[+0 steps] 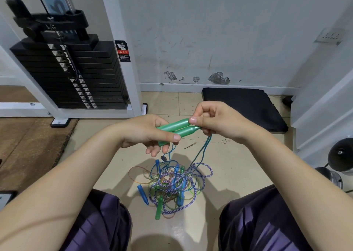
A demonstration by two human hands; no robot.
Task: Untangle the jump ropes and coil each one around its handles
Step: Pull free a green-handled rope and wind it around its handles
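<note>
- The left hand (152, 134) holds the two green handles (176, 129) side by side, with its thumb on top and its fingers curled under them.
- The right hand (214, 123) pinches the far ends of the same handles, where the cord comes out.
- The teal cord (203, 151) hangs from the handles down to the rope pile (172, 186) on the floor (238, 165), between the person's knees.
- The cord still runs into the pile, so a hard pull could drag the whole pile up and make the knots tighter.
- The striped purple rope (207, 169) loops close to the teal cord and could catch on it.
- One handle could slip, because both are smooth and held in one bunch.
- A blue handle (142, 193) and another green handle (158, 210) lie in the pile and could snag as the cord comes out.
- There is open floor to the right of the pile and on the far side of it.
- The weight stack (72, 73) stands far left, and a black mat (246, 107) lies far right by the wall.
- The knees sit close on both sides of the pile, so sideways room down there is small.
</note>
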